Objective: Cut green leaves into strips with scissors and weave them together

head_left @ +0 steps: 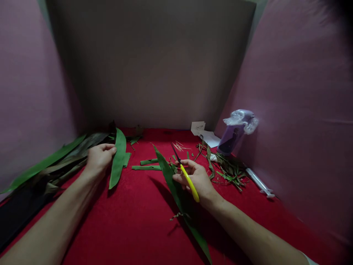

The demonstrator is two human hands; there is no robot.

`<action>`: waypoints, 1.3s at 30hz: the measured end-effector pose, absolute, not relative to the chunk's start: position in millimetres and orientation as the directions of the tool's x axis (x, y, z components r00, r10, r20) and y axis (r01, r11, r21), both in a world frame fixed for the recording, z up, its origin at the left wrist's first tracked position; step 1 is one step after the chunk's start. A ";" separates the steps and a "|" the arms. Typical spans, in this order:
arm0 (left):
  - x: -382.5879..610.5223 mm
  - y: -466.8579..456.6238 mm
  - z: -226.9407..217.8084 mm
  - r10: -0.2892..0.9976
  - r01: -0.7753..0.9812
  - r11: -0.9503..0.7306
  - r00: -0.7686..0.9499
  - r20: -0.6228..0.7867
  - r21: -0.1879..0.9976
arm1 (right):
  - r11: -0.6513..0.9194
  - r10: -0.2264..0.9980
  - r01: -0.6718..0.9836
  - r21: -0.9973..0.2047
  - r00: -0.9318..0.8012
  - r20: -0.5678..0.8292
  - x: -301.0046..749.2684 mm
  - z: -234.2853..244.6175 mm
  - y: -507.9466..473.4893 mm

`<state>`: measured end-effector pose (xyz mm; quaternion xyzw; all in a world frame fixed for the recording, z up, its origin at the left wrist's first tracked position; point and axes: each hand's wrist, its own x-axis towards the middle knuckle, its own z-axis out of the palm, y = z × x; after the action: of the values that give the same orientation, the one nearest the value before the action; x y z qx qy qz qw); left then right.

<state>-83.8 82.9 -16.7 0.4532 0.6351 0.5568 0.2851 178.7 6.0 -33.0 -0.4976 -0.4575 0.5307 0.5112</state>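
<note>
In the head view, my left hand (100, 159) pinches a cut green leaf piece (118, 160) by its left edge, holding it upright. My right hand (197, 180) is closed around yellow-handled scissors (189, 183), whose dark blades (175, 152) point up and away. Between the same hand's fingers hangs a long green leaf (172, 187), running from its pointed tip down toward the near edge of the view. A dry curled strip (179, 215) hangs at that leaf. Between my hands, several cut leaf strips (147, 168) lie on the red cloth (124, 221).
Long green and dried leaves (68, 158) lie along the left wall. Toothpicks (180, 146) and white paper cards (208, 139) lie at the back. To the right are a purple container (231, 136) topped with clear plastic, a heap of leaf scraps (231, 171) and a syringe (259, 182).
</note>
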 end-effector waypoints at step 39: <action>-22.7 35.4 -0.6 0.999 -0.355 -0.018 0.021 0.027 0.935 | 0.160 0.986 -0.153 -0.975 -0.032 0.167 173.3 -45.2 2.1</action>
<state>-22.7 35.4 -0.6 0.4138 0.3895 0.5814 0.5823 173.3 2.1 -45.2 -0.4070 -0.5114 0.5044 0.5642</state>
